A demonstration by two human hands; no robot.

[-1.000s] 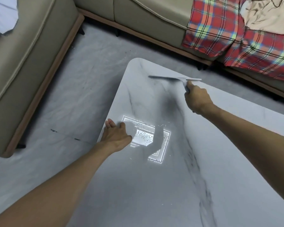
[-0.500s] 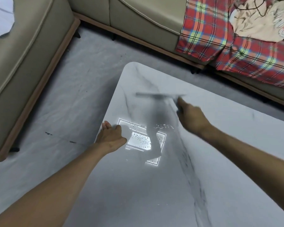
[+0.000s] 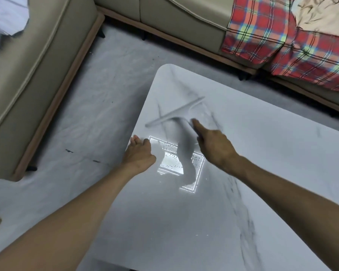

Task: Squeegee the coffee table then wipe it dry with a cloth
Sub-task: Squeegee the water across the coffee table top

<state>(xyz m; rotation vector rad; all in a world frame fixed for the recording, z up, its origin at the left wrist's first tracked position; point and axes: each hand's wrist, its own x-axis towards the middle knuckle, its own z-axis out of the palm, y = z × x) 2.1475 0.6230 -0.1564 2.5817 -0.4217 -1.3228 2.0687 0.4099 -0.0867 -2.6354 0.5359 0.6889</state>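
From my head camera, I look down on the coffee table (image 3: 262, 173), a pale marble-patterned top with one rounded corner at the far side. Everything else I place against that table.

My left hand (image 3: 138, 154) lies at the table's left edge, palm down, fingers (image 3: 135, 138) together and stretched flat along the rim. It holds nothing; it rests pressed against the top.

My right hand (image 3: 216, 146) is over the table, inward from the left edge and a little beyond the left hand. It is curled around the handle of the squeegee (image 3: 174, 114), with the index finger stretched out along the handle. The handle itself is blurred, so I cannot tell how tightly my fingers close round it. The squeegee's long pale blade runs slantwise across the table top not far from the rounded corner, its left end nearer the table's left edge, its right end farther in and farther from me. The blur hides whether the blade touches the surface.

Between my two hands a bright square reflection (image 3: 179, 163) shines on the table, speckled with small dark droplets.

Beyond the table's far side stands a beige sofa (image 3: 174, 18), with a red plaid blanket (image 3: 282, 40) draped over it. To the table's left is grey floor (image 3: 90, 114).
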